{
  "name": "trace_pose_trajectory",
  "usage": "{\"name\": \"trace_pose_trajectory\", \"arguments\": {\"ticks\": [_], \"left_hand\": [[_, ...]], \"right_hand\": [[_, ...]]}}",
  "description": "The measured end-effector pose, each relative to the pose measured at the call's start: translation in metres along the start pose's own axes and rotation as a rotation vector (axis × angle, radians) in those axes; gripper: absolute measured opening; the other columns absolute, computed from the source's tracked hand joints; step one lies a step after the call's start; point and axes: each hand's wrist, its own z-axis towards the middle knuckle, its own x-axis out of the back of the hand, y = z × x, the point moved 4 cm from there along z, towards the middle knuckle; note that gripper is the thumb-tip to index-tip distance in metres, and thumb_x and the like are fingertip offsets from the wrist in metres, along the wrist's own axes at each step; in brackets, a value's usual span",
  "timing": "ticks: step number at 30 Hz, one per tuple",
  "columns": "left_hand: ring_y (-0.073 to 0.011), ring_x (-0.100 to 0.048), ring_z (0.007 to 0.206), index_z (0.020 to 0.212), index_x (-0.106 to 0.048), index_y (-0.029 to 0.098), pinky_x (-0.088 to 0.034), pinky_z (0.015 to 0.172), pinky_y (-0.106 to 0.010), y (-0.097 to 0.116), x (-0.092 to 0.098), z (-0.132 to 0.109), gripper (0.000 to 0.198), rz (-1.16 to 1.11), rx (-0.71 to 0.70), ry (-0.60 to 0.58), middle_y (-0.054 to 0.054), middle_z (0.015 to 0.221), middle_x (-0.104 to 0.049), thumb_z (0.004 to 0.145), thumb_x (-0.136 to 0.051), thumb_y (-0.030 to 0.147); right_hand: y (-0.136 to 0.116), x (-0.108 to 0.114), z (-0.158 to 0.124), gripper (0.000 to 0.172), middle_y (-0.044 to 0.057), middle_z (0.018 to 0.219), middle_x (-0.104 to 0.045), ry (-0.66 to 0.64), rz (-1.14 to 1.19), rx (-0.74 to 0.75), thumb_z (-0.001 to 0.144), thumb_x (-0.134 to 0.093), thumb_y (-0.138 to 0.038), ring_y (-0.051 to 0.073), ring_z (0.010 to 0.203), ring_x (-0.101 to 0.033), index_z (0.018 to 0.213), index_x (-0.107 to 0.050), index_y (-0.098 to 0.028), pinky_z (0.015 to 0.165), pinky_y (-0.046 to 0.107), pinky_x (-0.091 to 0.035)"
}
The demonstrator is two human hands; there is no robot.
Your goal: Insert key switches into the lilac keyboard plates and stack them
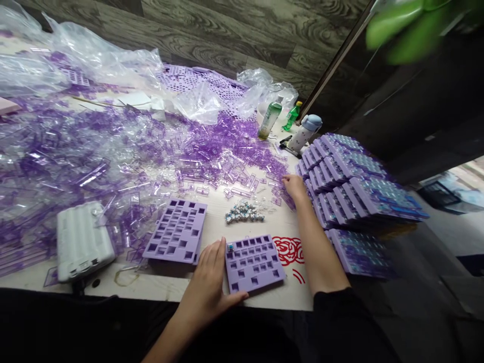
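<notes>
Head view, left hand (208,283) against purple tray (257,284)

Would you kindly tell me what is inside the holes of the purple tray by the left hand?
One small teal-topped part sits in a corner hole of the purple tray. The other holes look dark; whatever lies beneath the tray is hidden.

Item: lilac plastic switch tray (254,266), rectangular, pierced with rows of square holes, lying flat near the front edge of the table (291,297), one teal-topped keyboard switch (230,247) sitting in its far-left corner hole. Item: loose clear purple plastic housings (273,189), scattering across the table beyond the tray, unsorted and overlapping.
</notes>
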Motion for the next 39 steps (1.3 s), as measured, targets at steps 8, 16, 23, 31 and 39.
{"name": "trace_pose_trajectory", "arguments": {"ticks": [8,16,23,31,39], "left_hand": [[-0.0348,-0.034,0.126,0.141,-0.002,0.015,-0.035,0.100,-0.052,0.001,0.001,0.001,0.111,0.003,-0.012,0.021,-0.021,0.135,-0.035,0.061,-0.072,0.045],[-0.0361,-0.036,0.125,0.142,-0.006,0.015,-0.036,0.099,-0.053,0.000,0.002,0.000,0.110,-0.036,-0.014,0.058,-0.021,0.135,-0.037,0.059,-0.073,0.045],[-0.0348,-0.036,0.125,0.140,-0.011,0.016,-0.035,0.100,-0.053,0.001,0.002,0.000,0.103,-0.045,-0.028,0.059,-0.019,0.135,-0.039,0.062,-0.071,0.045],[-0.0336,-0.036,0.125,0.136,-0.021,0.017,-0.034,0.101,-0.052,0.002,0.004,0.000,0.094,-0.057,-0.025,0.032,-0.017,0.132,-0.041,0.062,-0.070,0.047],[-0.0267,-0.046,0.113,0.119,-0.039,0.018,-0.038,0.095,-0.047,0.004,0.006,0.009,0.038,-0.094,0.096,0.105,-0.013,0.117,-0.050,0.086,-0.048,0.034]], "right_hand": [[-0.011,0.014,-0.015,0.017,0.012,0.098,-0.065,0.091,0.105,0.075,0.078,-0.058,-0.016,0.022,0.097,-0.057,0.090,-0.068,-0.011,0.087,0.030,-0.039],[-0.072,0.037,-0.136,0.008,0.003,0.084,-0.066,-0.317,0.550,0.475,0.079,-0.063,-0.022,0.014,0.073,-0.061,0.084,-0.061,-0.016,0.066,0.024,-0.048],[-0.080,0.028,-0.216,0.029,0.002,0.094,-0.062,-0.555,0.583,0.681,0.073,-0.067,-0.007,0.017,0.088,-0.057,0.098,-0.059,-0.020,0.079,0.030,-0.046],[-0.067,0.020,-0.215,0.027,0.007,0.100,-0.056,-0.393,0.598,0.722,0.074,-0.069,-0.012,0.021,0.098,-0.053,0.099,-0.062,-0.020,0.087,0.036,-0.044],[-0.066,0.023,-0.216,0.015,0.005,0.095,-0.056,-0.421,0.587,0.734,0.077,-0.065,-0.015,0.019,0.091,-0.055,0.092,-0.063,-0.020,0.082,0.033,-0.047]]}}
